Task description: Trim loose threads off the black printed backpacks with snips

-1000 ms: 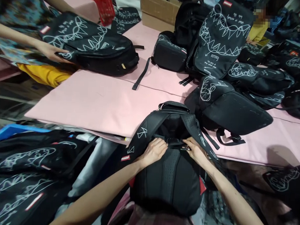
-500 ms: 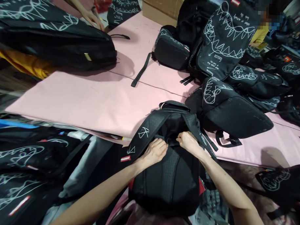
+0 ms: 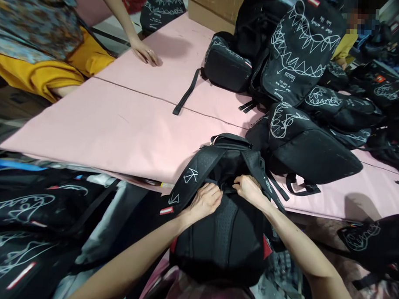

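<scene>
Pink table (image 3: 115, 120) ahead of both hands; black backpack (image 3: 217, 239) directly under and between them.
The backpack's long axis runs from behind the wrists out past the fingers toward the table, so neither hand is plainly nearer to it. Its shoulder straps (image 3: 192, 172) arch beyond and outside both hands. The left hand (image 3: 205, 199) is curled over the top of the back panel (image 3: 226, 218), gripping it; the right hand (image 3: 251, 191), just across, is closed in a pinch there, the exact piece hidden. A red-and-white label (image 3: 166, 210) shows outward of the left hand.
</scene>
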Motion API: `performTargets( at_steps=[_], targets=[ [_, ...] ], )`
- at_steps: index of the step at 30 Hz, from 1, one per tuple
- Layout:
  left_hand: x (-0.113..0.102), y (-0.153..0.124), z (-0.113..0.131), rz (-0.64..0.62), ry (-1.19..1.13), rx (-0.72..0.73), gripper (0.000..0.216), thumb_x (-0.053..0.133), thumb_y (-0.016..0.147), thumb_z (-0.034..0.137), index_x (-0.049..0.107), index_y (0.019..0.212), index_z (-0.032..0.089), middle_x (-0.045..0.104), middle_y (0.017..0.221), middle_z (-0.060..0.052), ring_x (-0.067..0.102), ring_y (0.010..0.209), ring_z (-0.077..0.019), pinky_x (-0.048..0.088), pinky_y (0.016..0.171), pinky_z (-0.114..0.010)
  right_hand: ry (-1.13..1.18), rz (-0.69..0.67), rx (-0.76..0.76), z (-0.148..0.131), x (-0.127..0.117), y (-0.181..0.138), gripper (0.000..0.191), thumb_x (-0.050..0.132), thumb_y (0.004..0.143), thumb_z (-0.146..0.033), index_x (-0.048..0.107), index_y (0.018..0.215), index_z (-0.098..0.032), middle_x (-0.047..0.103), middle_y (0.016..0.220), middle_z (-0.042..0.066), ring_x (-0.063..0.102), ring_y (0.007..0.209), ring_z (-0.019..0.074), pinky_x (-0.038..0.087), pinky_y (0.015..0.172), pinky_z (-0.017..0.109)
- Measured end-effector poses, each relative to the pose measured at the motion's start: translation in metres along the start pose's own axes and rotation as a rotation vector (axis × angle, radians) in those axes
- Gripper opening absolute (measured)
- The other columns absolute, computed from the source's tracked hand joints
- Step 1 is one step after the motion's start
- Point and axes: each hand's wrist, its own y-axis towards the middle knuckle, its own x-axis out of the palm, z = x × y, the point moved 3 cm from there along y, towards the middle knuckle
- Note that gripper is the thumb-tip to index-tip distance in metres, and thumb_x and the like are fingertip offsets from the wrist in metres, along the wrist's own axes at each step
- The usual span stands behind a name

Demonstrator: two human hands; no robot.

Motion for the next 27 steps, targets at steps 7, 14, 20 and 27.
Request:
performTargets(
  at_steps=[7, 14, 20, 27],
  targets=[
    [-0.006, 0.005, 0.001, -0.024, -0.022, -0.038, 0.021, 0.039, 0.089, 0.019, 0.058, 0.079, 0.018, 0.058, 0.075, -0.004, 0.053, 0.076, -0.0156, 0.043, 0.072, -0.03, 0.271, 0.141, 0.028, 0.004, -0.002, 0.0, 0.022, 0.047, 0.084, -0.026, 0.064, 0.094, -0.017, 0.067, 0.094, 0.007, 0.062, 0.086, 0.0172, 0.044, 0.08, 0.026],
    [-0.004, 0.055, -0.011, -0.422, 0.083, -0.584, 0.027, 0.039, 0.09, 0.031, 0.058, 0.107, 0.024, 0.066, 0.1, -0.007, 0.061, 0.089, -0.0208, 0.043, 0.071, -0.029, 0.51, 0.192, 0.093, 0.014, -0.007, -0.005, 0.019, 0.051, 0.079, -0.023, 0.061, 0.092, -0.014, 0.065, 0.091, 0.006, 0.06, 0.085, 0.0181, 0.043, 0.08, 0.029],
    [0.009, 0.09, -0.019, -0.593, 0.114, -0.684, 0.023, 0.061, 0.072, 0.04, 0.069, 0.09, 0.028, 0.071, 0.087, -0.004, 0.065, 0.086, -0.0225, 0.044, 0.069, -0.027, 0.515, 0.171, 0.111, 0.01, -0.008, -0.008, 0.016, 0.05, 0.078, -0.021, 0.061, 0.089, -0.015, 0.065, 0.086, 0.003, 0.059, 0.084, 0.0171, 0.042, 0.079, 0.027],
    [0.009, 0.072, -0.004, -0.519, 0.171, -0.593, 0.027, 0.04, 0.087, 0.027, 0.063, 0.096, 0.017, 0.066, 0.1, -0.011, 0.063, 0.093, -0.0223, 0.043, 0.075, -0.03, 0.434, 0.143, 0.156, 0.02, -0.002, -0.007, 0.021, 0.052, 0.079, -0.02, 0.061, 0.097, -0.013, 0.065, 0.085, 0.005, 0.059, 0.079, 0.017, 0.042, 0.074, 0.026]
  ],
)
